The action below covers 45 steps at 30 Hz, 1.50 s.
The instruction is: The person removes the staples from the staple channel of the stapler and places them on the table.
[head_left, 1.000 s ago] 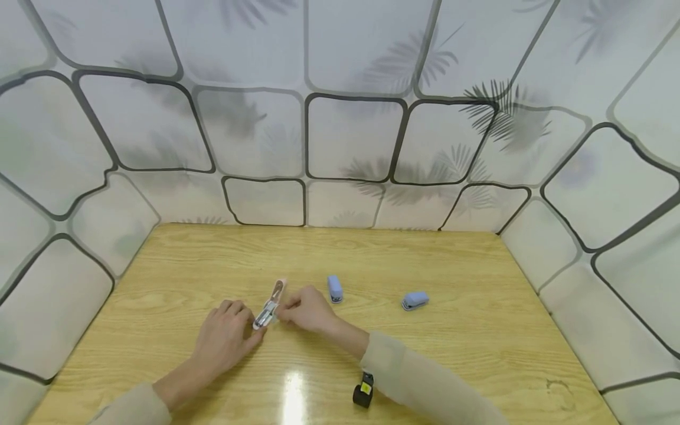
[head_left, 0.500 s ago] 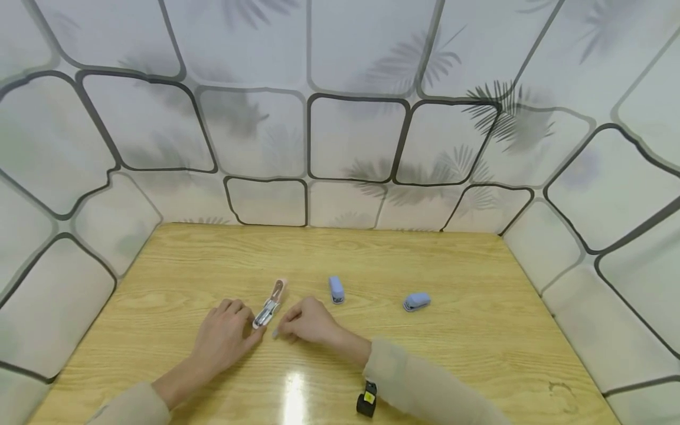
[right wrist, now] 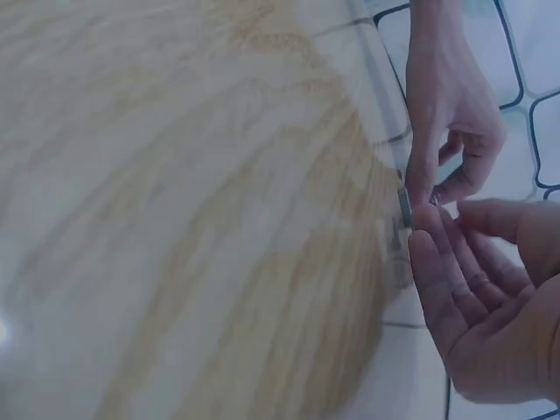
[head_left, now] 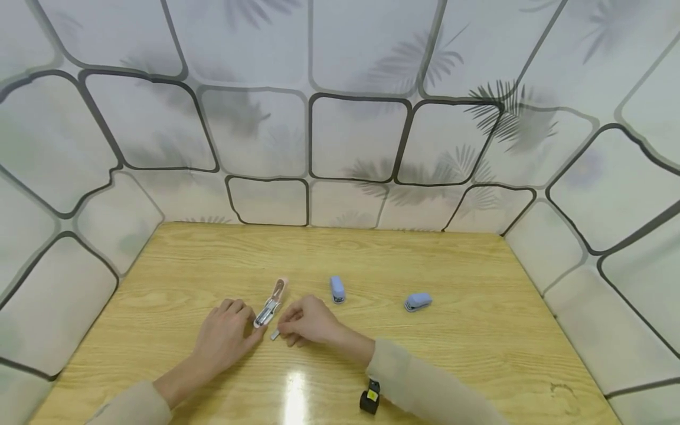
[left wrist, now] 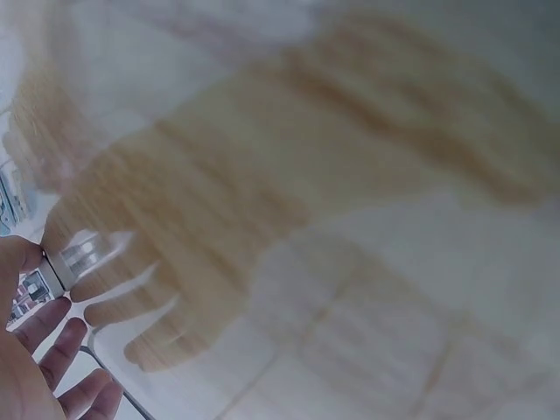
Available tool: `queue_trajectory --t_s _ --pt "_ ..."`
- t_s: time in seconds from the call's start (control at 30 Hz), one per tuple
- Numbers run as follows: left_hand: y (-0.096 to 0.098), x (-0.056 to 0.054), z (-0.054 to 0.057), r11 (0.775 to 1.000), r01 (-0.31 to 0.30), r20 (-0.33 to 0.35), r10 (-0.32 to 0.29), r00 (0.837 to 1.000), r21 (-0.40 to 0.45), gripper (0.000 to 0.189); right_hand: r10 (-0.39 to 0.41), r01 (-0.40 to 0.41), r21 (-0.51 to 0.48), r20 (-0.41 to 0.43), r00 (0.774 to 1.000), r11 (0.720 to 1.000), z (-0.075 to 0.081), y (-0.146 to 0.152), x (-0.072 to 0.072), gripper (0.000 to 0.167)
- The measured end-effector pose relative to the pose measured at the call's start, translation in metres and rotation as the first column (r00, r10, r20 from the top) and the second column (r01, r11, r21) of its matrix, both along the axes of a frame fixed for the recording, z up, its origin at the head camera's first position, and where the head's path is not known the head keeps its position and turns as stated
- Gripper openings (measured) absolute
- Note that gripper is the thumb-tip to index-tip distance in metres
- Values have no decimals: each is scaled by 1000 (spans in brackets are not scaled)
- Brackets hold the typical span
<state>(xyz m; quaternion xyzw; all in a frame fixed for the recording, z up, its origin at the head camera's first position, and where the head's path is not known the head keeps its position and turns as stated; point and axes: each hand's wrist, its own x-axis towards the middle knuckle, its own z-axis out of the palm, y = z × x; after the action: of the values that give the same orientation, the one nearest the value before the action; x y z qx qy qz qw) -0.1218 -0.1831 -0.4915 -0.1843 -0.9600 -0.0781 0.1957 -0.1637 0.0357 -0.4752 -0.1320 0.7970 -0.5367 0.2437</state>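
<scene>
An opened pale pink-and-white stapler point(head_left: 270, 308) lies on the wooden table, its metal tray exposed. My left hand point(head_left: 225, 332) holds its near end between thumb and index finger; in the left wrist view, that stapler end point(left wrist: 54, 274) sits between the thumb and forefinger of the left hand point(left wrist: 52, 354), the other fingers loose. Just right of the stapler, my right hand point(head_left: 310, 320) pinches a short grey strip point(head_left: 275, 334), which looks like staples. In the right wrist view, the right hand point(right wrist: 494, 302) is close to the left hand point(right wrist: 451, 101); the strip is hard to make out.
Two small blue staplers stand on the table point(head_left: 457, 354), one stapler point(head_left: 337, 290) beyond the right hand and another stapler point(head_left: 418, 301) farther right. A black object with a yellow label point(head_left: 370, 397) is by the right sleeve. Patterned panels point(head_left: 350, 203) enclose the table's back and sides.
My right hand has drawn slightly back from the stapler toward the front, and the grey strip in its fingers now shows clearly. The left hand and the stapler have stayed put.
</scene>
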Motion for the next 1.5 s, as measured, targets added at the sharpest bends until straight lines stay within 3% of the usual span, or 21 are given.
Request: queue_trajectory --t_s 0.07,0.17,0.37,0.47,0.6,0.7,0.8,0.83,0.97,1.03,1.1,1.23,1.37,1.5 --pt "0 0 0 1000 -1 1 1 1000 2 31 47 -46 8 -72 996 999 2 5 -2 7" --pt "0 0 0 1000 -3 6 3 1000 5 31 119 -111 50 -206 971 993 8 14 -7 8" --pt "0 0 0 1000 -7 22 7 1000 -6 32 241 -196 155 -375 895 968 22 35 -15 15" --pt "0 0 1 1000 -12 35 12 999 -13 32 324 -222 264 -451 832 939 29 46 -18 23" --pt "1 1 1 1000 -21 51 22 998 -16 32 457 -193 468 -557 693 862 34 58 -22 31" --pt "1 1 1 1000 -26 52 26 998 -10 32 564 -120 599 -641 521 792 35 67 -29 34" --pt "1 0 1 1000 -25 53 26 998 -9 32 647 -25 693 -660 380 721 34 76 -37 37" --pt "1 0 1 1000 -25 52 26 998 -10 32 670 -3 714 -656 347 700 34 79 -40 38" --pt "1 0 0 1000 -26 57 26 998 -11 32 735 32 786 -591 332 618 34 93 -51 43" --pt "1 0 0 1000 -26 56 27 998 -9 32 755 36 804 -572 322 593 34 98 -56 43" --pt "1 0 0 1000 -27 54 27 998 -7 32 774 45 817 -561 295 575 33 102 -60 43" --pt "1 0 -1 1000 -24 54 25 998 -4 31 802 50 836 -539 256 546 28 109 -66 43" --pt "1 1 -1 1000 -22 49 22 999 -5 31 814 43 850 -516 267 525 23 113 -69 45" --pt "0 0 -1 1000 -22 45 22 999 -4 32 816 55 851 -517 258 522 21 116 -70 45"
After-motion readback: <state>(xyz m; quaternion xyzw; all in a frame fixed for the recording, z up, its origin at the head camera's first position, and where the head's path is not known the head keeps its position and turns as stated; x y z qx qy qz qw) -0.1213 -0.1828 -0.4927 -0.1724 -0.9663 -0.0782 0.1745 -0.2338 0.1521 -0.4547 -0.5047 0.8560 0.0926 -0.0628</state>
